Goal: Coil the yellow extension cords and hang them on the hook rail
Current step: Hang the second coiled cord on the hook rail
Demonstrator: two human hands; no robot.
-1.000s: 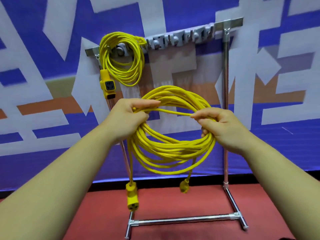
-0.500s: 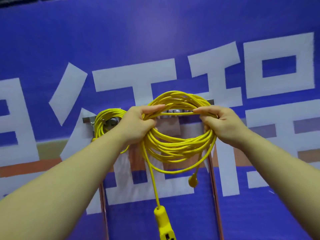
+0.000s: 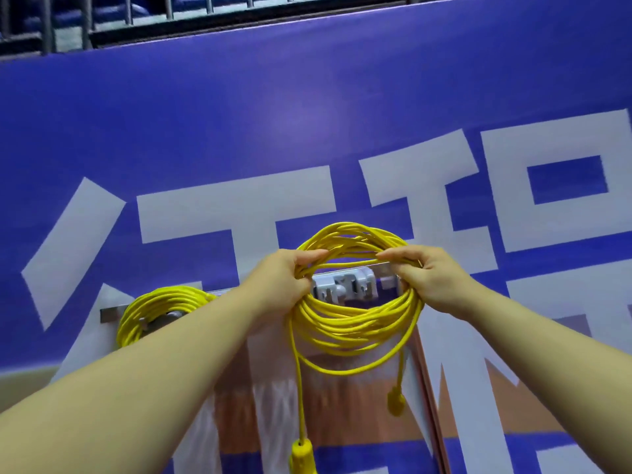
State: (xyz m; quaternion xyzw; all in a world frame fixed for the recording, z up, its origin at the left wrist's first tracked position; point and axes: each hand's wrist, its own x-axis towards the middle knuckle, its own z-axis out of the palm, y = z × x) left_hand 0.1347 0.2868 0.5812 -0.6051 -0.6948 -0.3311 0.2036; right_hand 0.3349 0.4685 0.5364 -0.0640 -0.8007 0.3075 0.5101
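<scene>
I hold a coiled yellow extension cord (image 3: 355, 323) up in front of the hook rail (image 3: 345, 285). My left hand (image 3: 280, 278) grips the coil's left side and my right hand (image 3: 431, 278) grips its right side. The grey hooks of the rail show through the coil's opening. The cord's socket end (image 3: 302, 456) dangles low and its plug (image 3: 396, 403) hangs to the right. A second coiled yellow cord (image 3: 157, 309) hangs on the rail's left end, partly hidden by my left forearm.
The rail stands on a metal frame whose right post (image 3: 432, 388) runs down below my right hand. Behind it is a blue banner (image 3: 307, 131) with large white characters. A dark metal railing (image 3: 205, 8) runs along the top.
Both hands have lifted the coil from below the rail up to rail height, and the view has tilted upward. The coil's opening now frames the hooks.
</scene>
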